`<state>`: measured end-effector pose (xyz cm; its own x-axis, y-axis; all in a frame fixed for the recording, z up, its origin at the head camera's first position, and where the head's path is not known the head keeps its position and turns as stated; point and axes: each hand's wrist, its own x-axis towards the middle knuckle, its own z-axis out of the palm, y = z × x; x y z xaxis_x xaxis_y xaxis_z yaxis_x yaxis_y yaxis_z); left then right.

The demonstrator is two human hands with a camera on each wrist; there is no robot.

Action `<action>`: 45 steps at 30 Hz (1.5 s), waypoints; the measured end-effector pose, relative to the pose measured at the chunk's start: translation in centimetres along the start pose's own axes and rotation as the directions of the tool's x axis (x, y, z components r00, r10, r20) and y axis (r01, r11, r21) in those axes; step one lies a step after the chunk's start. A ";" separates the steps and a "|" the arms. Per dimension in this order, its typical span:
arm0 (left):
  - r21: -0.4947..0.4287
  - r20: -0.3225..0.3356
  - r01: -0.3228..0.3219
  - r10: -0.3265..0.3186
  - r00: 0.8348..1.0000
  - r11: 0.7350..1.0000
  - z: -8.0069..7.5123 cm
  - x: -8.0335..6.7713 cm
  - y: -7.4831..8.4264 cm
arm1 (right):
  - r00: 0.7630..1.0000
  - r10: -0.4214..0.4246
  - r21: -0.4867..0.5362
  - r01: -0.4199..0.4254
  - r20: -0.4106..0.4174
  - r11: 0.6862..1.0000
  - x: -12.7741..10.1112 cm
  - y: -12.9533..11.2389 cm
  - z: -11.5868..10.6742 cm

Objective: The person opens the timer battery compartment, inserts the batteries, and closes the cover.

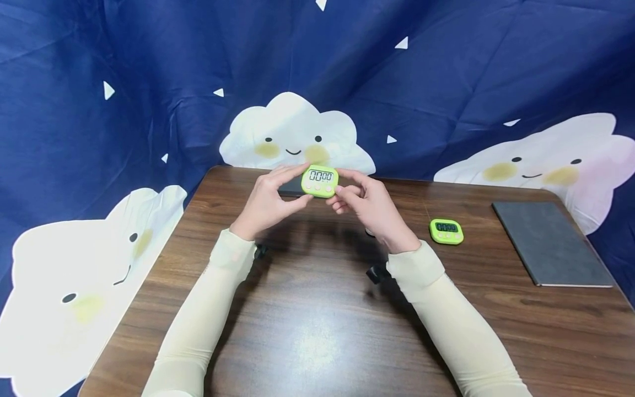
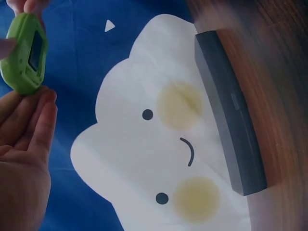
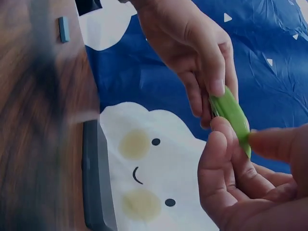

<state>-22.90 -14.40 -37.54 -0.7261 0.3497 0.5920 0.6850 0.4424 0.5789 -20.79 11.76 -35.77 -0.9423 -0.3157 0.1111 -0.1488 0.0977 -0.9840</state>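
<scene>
A green digital timer (image 1: 319,181) showing 00:00 is held up over the far part of the wooden table (image 1: 307,331). My left hand (image 1: 305,183) pinches its left edge between thumb and forefinger, and my right hand (image 1: 341,182) pinches its right edge. In the left wrist view the timer (image 2: 24,53) shows edge-on above my left fingers (image 2: 33,120). The right wrist view has the timer (image 3: 231,115) between both hands, with my right thumb and fingers (image 3: 219,144) on its near end. A second green timer (image 1: 446,231) lies flat on the table to the right.
A dark grey flat box (image 1: 290,188) lies at the table's far edge behind the held timer, also seen as the box (image 2: 231,110) from the left wrist. A grey notebook (image 1: 550,242) lies at the right. A blue cloth with white clouds (image 1: 292,132) hangs behind.
</scene>
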 end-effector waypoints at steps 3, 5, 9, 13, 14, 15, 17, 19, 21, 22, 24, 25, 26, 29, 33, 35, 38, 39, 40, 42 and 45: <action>-0.001 0.010 0.010 -0.010 1.000 1.000 -0.1 0.0 0.0 | 1.000 -0.011 -0.123 0.008 -0.019 0.992 0.0 0.1 -0.4; -0.006 0.018 0.021 -0.020 1.000 1.000 -0.1 -0.1 0.0 | 0.999 -0.039 -0.212 0.032 -0.028 0.977 0.0 0.2 -0.7; -0.010 0.034 0.036 -0.035 0.999 0.999 -0.1 -0.1 0.0 | 0.991 -0.131 -0.360 0.110 -0.033 0.927 -0.1 0.1 -1.0; 0.001 0.046 0.040 -0.040 0.998 0.999 -0.1 -0.2 -0.3 | 0.975 -0.220 -0.486 0.186 -0.012 0.854 0.1 0.1 -0.9; 0.003 0.050 0.046 -0.046 0.998 0.999 -0.1 -0.2 -0.4 | 0.972 -0.237 -0.520 0.202 0.000 0.830 0.3 0.2 -0.8; 0.003 0.056 0.056 -0.056 0.997 0.998 -0.2 -0.3 -0.5 | 0.968 -0.249 -0.549 0.216 0.014 0.808 0.4 0.3 -0.7; 0.001 0.077 0.086 -0.085 0.993 0.996 -0.2 -0.5 -0.9 | 0.966 -0.254 -0.597 0.231 0.046 0.768 0.9 0.7 -0.4; -0.003 0.119 0.129 -0.128 0.985 0.992 -0.1 -0.7 -1.4 | 0.970 -0.230 -0.626 0.226 0.077 0.746 1.5 1.2 -0.3; 0.012 0.173 0.176 -0.175 0.969 0.984 0.1 -0.9 -2.0 | 0.977 -0.184 -0.641 0.208 0.105 0.738 2.2 1.9 -0.2; 0.025 0.203 0.197 -0.198 0.959 0.980 0.3 -0.9 -2.3 | 0.980 -0.156 -0.649 0.197 0.121 0.735 2.5 2.2 -0.2; 0.069 0.266 0.235 -0.245 0.932 0.970 0.8 -0.9 -2.9 | 0.984 -0.097 -0.662 0.174 0.152 0.729 3.2 3.0 -0.3; 0.098 0.297 0.246 -0.265 0.918 0.964 1.1 -0.8 -3.2 | 0.984 -0.067 -0.671 0.164 0.167 0.723 3.5 3.3 -0.3; 0.128 0.325 0.253 -0.282 0.903 0.959 1.5 -0.8 -3.4 | 0.983 -0.038 -0.677 0.152 0.180 0.720 3.8 3.7 -0.3; 0.219 0.397 0.248 -0.318 0.861 0.944 2.5 -0.6 -4.1 | 0.979 0.037 -0.701 0.116 0.200 0.704 4.3 4.8 -0.2; 0.298 0.456 0.217 -0.338 0.823 0.930 3.7 -0.4 -4.5 | 0.975 0.106 -0.745 0.079 0.197 0.662 4.5 5.9 0.2; 0.330 0.470 0.210 -0.353 0.809 0.920 4.1 -0.5 -4.6 | 0.972 0.133 -0.765 0.066 0.195 0.641 4.5 6.3 0.6; 0.367 0.488 0.197 -0.368 0.791 0.909 4.5 -0.5 -4.6 | 0.968 0.160 -0.785 0.054 0.192 0.617 4.4 6.8 1.1; 0.374 0.496 0.192 -0.370 0.786 0.907 4.7 -0.5 -4.6 | 0.968 0.168 -0.788 0.047 0.188 0.614 4.3 7.0 1.1; 0.378 0.502 0.187 -0.370 0.782 0.907 4.8 -0.5 -4.5 | 0.967 0.174 -0.790 0.041 0.184 0.611 4.2 7.1 1.2; 0.377 0.516 0.177 -0.365 0.775 0.909 5.0 -0.5 -4.3 | 0.967 0.182 -0.791 0.029 0.176 0.611 4.0 7.4 1.1; 0.373 0.527 0.164 -0.354 0.772 0.913 5.3 -0.5 -4.2 | 0.968 0.174 -0.782 0.034 0.180 0.622 4.3 9.0 0.6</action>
<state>-25.74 -12.04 -43.22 -0.8348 0.5488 -0.0437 0.4841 0.7696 0.4164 -26.02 10.75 -44.24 -0.8844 -0.4584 -0.0882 -0.3588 0.7884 -0.4998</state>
